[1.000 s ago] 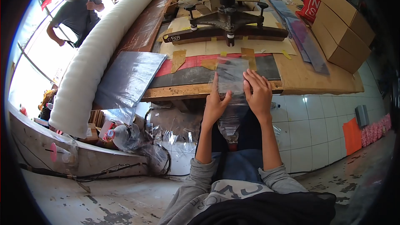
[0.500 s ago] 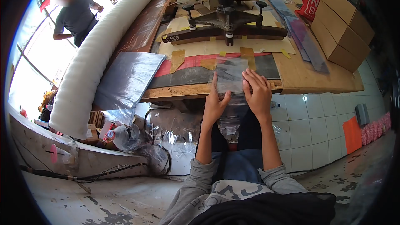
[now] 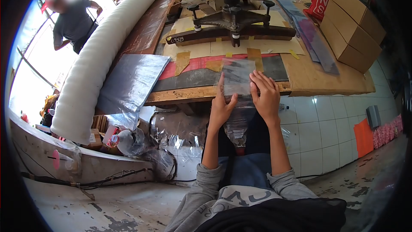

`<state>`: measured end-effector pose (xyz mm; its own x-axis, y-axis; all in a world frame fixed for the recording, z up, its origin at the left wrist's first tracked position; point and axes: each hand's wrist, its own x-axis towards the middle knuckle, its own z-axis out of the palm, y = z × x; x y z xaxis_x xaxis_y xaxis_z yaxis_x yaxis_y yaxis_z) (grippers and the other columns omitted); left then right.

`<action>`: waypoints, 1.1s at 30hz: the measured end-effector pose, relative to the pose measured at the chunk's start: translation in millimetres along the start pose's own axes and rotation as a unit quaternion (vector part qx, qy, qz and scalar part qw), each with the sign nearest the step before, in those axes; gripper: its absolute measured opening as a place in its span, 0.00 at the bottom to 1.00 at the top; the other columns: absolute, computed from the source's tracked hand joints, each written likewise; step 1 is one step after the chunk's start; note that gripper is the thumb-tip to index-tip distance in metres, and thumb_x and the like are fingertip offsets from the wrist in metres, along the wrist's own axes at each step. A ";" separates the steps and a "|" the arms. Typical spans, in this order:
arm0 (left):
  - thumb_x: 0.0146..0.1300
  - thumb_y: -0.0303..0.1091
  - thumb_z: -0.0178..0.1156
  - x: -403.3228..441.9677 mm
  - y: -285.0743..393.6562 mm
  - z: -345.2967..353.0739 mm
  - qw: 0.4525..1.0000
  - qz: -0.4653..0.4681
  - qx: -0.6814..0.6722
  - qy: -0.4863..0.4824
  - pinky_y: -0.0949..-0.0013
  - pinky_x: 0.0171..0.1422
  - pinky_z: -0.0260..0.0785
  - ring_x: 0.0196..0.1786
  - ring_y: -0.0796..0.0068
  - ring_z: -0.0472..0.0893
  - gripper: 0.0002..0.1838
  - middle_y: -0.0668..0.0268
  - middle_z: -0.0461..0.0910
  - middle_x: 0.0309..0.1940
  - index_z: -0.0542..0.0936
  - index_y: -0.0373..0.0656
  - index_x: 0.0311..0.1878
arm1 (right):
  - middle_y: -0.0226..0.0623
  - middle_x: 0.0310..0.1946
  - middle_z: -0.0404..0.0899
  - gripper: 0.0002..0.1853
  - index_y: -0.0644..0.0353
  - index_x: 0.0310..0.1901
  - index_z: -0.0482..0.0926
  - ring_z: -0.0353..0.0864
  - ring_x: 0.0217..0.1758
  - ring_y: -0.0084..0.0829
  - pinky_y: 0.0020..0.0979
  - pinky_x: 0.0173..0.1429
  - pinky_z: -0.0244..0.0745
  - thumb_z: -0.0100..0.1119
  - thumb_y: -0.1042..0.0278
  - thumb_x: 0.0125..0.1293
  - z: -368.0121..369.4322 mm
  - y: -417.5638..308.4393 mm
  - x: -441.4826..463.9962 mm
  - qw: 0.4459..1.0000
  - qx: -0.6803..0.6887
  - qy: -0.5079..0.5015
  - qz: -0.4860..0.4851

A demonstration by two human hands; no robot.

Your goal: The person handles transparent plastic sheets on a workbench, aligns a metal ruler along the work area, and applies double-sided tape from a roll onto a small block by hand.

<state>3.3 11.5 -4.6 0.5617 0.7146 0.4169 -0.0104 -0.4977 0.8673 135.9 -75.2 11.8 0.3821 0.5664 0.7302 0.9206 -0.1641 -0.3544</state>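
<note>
Shifted leftward in the head view is a co-worker (image 3: 74, 22), while the left hand (image 3: 222, 108) and right hand (image 3: 266, 94), partly open, hold a clear plastic sheet (image 3: 237, 77) by its sides over the front edge of the tabletop (image 3: 330, 83).

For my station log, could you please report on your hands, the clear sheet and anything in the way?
Left hand, right hand at opposite sides of clear sheet. Press bar beyond it, apart. Nothing seen blocking.
</note>
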 end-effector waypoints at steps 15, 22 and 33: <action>0.61 0.26 0.59 -1.7 4.0 1.8 0.997 -0.013 -0.079 -0.006 0.80 0.36 0.69 0.30 0.87 0.75 0.13 0.68 0.77 0.35 0.72 0.38 0.48 | 0.34 0.50 0.79 0.13 0.57 0.47 0.80 0.75 0.57 0.31 0.38 0.63 0.62 0.52 0.64 0.65 0.8 2.0 0.0 1.000 -0.001 -0.002 -0.006; 0.59 0.29 0.64 -2.2 2.0 6.3 0.990 -0.078 -0.120 -0.003 0.80 0.40 0.69 0.35 0.86 0.77 0.15 0.69 0.78 0.38 0.74 0.37 0.47 | 0.36 0.49 0.80 0.12 0.57 0.46 0.80 0.76 0.56 0.33 0.37 0.62 0.63 0.51 0.65 0.65 -1.6 -0.1 1.3 1.000 0.002 -0.003 -0.007; 0.61 0.30 0.62 -1.1 -0.5 7.8 0.988 -0.032 -0.152 0.001 0.79 0.39 0.70 0.36 0.85 0.78 0.15 0.67 0.79 0.38 0.73 0.36 0.49 | 0.45 0.54 0.75 0.15 0.63 0.52 0.76 0.72 0.60 0.41 0.39 0.62 0.66 0.46 0.70 0.66 26.7 61.2 61.9 0.994 -0.021 -0.097 0.044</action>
<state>9.1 7.1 -7.6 0.5674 0.7414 0.3583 -0.2222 -0.2811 0.9336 213.8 -28.6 19.7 0.4430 0.6920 0.5700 0.8881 -0.2517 -0.3846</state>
